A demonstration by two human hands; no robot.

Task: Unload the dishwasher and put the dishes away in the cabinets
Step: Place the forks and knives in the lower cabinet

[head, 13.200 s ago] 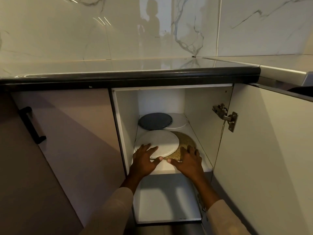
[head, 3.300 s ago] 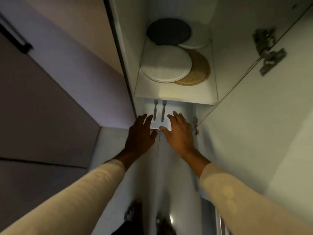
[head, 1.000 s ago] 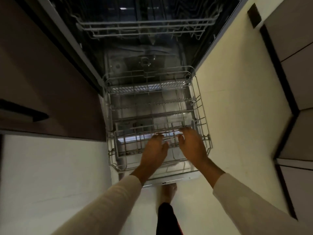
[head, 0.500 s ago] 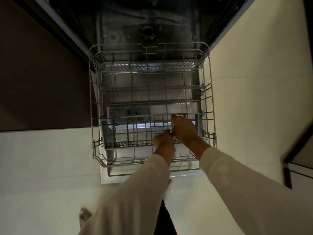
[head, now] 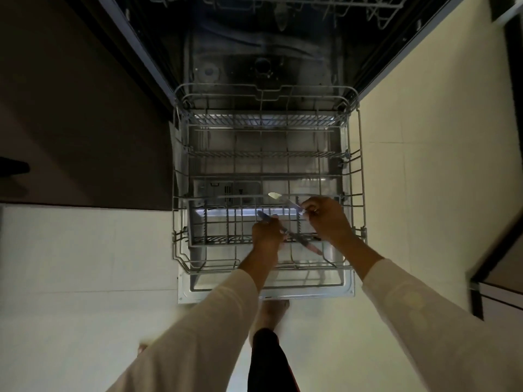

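Lower rack pulled out over the open door, no dishes in it. Two hands above its front cutlery basket. Left hand fisted around one knife; right hand pinching one spoon, bowl pointing away. Upper rack above, contents unclear.

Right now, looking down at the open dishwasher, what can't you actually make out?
- Head view: the utensil in the right hand shows only its tip; fingers hide the handle.
- The left hand covers the middle of its utensil.
- The upper rack is cut off by the top edge.
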